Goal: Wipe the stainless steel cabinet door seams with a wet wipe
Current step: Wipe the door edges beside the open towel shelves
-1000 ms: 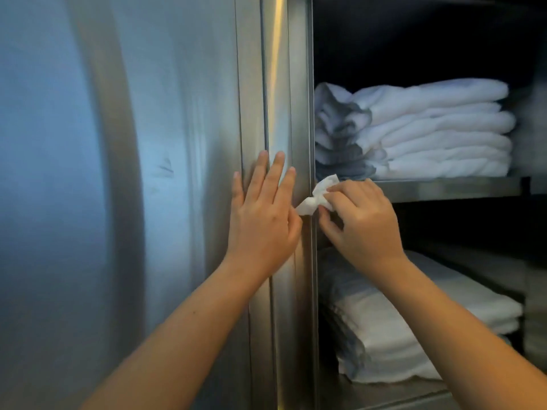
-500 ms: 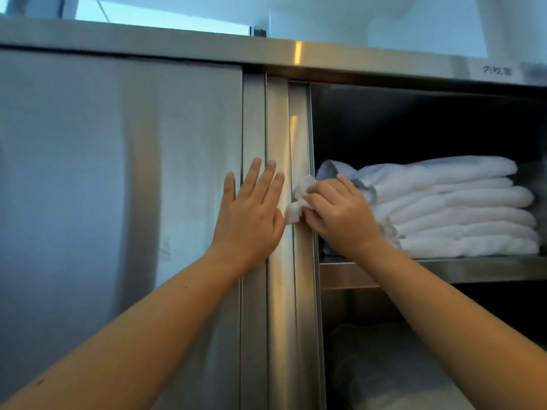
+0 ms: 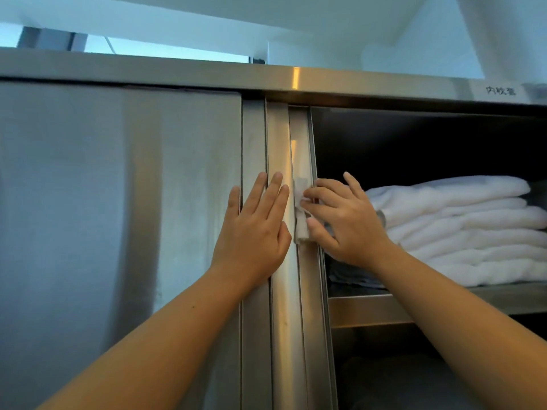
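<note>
A stainless steel cabinet door fills the left of the view, and its vertical edge seams run down the middle. My left hand lies flat on the door's edge strips with its fingers straight and pointing up. My right hand pinches a crumpled white wet wipe between fingertips and thumb and holds it against the rightmost strip of the seam. Part of the wipe is hidden behind my fingers.
To the right the cabinet stands open. A stack of folded white towels lies on a steel shelf, just behind my right hand. More white cloth shows dimly on the level below. The cabinet's top rail runs across above.
Both hands have moved up the seam, from near the shelf's level to beside the upper towel stack. The view tilted upward. The wipe now lies stretched along the strip instead of bunched.
</note>
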Action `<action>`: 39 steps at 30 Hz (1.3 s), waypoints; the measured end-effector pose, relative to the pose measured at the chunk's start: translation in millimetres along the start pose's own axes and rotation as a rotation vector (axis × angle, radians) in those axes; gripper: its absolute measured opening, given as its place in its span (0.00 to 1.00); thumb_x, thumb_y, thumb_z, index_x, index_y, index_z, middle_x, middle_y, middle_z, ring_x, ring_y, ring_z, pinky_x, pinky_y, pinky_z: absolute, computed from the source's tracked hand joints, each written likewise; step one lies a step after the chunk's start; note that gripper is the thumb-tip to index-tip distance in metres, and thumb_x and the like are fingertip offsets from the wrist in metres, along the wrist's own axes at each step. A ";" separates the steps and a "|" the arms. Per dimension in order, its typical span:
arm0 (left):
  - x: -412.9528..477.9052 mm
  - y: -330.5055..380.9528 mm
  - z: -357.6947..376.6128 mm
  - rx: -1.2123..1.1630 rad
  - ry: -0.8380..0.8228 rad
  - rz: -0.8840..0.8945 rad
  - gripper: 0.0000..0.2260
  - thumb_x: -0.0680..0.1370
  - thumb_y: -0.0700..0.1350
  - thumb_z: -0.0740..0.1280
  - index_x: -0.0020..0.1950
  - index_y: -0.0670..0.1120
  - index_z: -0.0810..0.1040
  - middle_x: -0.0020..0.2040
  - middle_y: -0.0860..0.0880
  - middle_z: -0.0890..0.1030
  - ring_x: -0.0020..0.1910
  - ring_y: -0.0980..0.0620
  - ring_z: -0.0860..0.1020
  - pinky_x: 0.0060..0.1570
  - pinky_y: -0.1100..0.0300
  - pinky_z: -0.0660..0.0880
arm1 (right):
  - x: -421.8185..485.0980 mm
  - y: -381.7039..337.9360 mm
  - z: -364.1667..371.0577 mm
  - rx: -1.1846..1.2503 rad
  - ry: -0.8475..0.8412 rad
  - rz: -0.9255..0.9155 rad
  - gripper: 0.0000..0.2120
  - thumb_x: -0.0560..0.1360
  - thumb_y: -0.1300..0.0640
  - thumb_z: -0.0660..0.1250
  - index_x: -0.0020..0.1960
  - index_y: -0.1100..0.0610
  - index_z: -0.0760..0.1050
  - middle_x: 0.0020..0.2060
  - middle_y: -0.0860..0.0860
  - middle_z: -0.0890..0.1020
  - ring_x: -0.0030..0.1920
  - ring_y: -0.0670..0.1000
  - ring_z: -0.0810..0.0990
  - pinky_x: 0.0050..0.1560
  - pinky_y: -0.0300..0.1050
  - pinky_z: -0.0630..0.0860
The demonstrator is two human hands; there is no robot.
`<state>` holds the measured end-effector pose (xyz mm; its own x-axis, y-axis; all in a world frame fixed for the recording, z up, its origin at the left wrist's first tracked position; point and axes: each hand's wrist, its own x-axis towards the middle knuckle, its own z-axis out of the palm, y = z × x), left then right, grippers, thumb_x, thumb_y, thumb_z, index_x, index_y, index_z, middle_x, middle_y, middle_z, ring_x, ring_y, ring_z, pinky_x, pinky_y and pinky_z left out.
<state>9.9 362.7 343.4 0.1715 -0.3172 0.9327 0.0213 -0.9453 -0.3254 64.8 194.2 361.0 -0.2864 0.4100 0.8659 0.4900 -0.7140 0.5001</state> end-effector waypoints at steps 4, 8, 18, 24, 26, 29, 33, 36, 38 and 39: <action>-0.3 0.0 1.0 -0.009 0.004 -0.008 0.24 0.77 0.53 0.40 0.72 0.51 0.40 0.76 0.51 0.42 0.74 0.51 0.39 0.68 0.53 0.31 | 4.0 -12.0 5.6 -0.102 0.100 0.054 0.20 0.75 0.51 0.56 0.43 0.60 0.83 0.47 0.54 0.83 0.55 0.56 0.79 0.67 0.61 0.60; -0.3 -0.3 1.9 -0.006 0.024 -0.007 0.24 0.77 0.52 0.42 0.73 0.51 0.42 0.76 0.51 0.44 0.74 0.51 0.40 0.69 0.51 0.33 | 4.9 -16.6 13.0 -0.340 0.114 0.048 0.16 0.73 0.50 0.63 0.46 0.62 0.81 0.54 0.59 0.81 0.58 0.58 0.78 0.63 0.67 0.64; -0.2 0.5 0.1 -0.007 0.041 0.001 0.24 0.78 0.51 0.43 0.74 0.48 0.51 0.75 0.48 0.53 0.74 0.47 0.50 0.70 0.46 0.43 | 6.9 -9.4 17.2 -0.367 0.082 -0.106 0.16 0.75 0.58 0.59 0.58 0.62 0.78 0.58 0.58 0.80 0.62 0.58 0.76 0.63 0.64 0.64; -1.1 -0.7 1.3 0.055 0.017 0.019 0.25 0.75 0.52 0.36 0.73 0.50 0.42 0.75 0.50 0.44 0.74 0.48 0.41 0.69 0.47 0.34 | 6.6 -2.7 7.2 -0.418 -0.132 -0.056 0.18 0.75 0.54 0.61 0.60 0.64 0.77 0.62 0.60 0.77 0.65 0.59 0.72 0.63 0.63 0.66; -1.1 -1.4 3.6 0.071 0.015 0.024 0.25 0.75 0.53 0.34 0.71 0.51 0.35 0.74 0.51 0.37 0.73 0.49 0.35 0.67 0.48 0.29 | 6.3 -0.4 2.5 -0.489 -0.259 -0.034 0.25 0.77 0.49 0.52 0.65 0.63 0.72 0.67 0.59 0.72 0.69 0.58 0.67 0.66 0.62 0.62; -0.4 -2.3 6.8 0.079 0.006 0.021 0.25 0.76 0.54 0.37 0.70 0.51 0.31 0.72 0.52 0.31 0.71 0.50 0.29 0.65 0.46 0.26 | 19.6 9.7 0.2 -0.569 -0.406 -0.007 0.29 0.79 0.44 0.45 0.74 0.61 0.56 0.75 0.57 0.56 0.75 0.57 0.51 0.71 0.61 0.46; 0.3 -2.9 7.4 0.086 0.001 0.028 0.26 0.75 0.56 0.39 0.70 0.50 0.32 0.72 0.51 0.33 0.71 0.49 0.30 0.65 0.45 0.26 | 50.0 23.9 2.3 -0.615 -0.414 0.044 0.29 0.80 0.44 0.42 0.76 0.57 0.44 0.76 0.54 0.45 0.75 0.55 0.38 0.69 0.60 0.34; -0.3 -2.6 7.0 0.085 -0.010 0.028 0.27 0.75 0.56 0.38 0.70 0.50 0.31 0.71 0.51 0.32 0.71 0.49 0.29 0.65 0.45 0.26 | 37.0 16.0 3.4 -0.576 -0.420 0.024 0.27 0.81 0.48 0.43 0.76 0.59 0.44 0.76 0.56 0.45 0.75 0.56 0.38 0.67 0.59 0.32; -0.5 -2.6 7.3 0.081 -0.009 0.024 0.27 0.75 0.56 0.37 0.69 0.50 0.30 0.71 0.51 0.31 0.71 0.49 0.28 0.65 0.44 0.26 | 23.6 9.9 4.7 -0.550 -0.442 -0.001 0.27 0.81 0.49 0.44 0.76 0.61 0.43 0.75 0.58 0.43 0.75 0.56 0.38 0.68 0.56 0.31; -0.5 -2.5 7.6 0.076 -0.006 0.023 0.27 0.75 0.56 0.37 0.69 0.50 0.30 0.71 0.51 0.31 0.70 0.49 0.28 0.65 0.44 0.25 | 23.1 10.3 5.4 -0.560 -0.453 -0.004 0.27 0.81 0.49 0.43 0.75 0.62 0.42 0.75 0.59 0.42 0.74 0.57 0.38 0.68 0.55 0.31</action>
<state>17.2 365.8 342.6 0.1788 -0.3380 0.9240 0.0915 -0.9294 -0.3577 67.6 199.4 386.1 0.1417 0.5213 0.8415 -0.0414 -0.8462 0.5312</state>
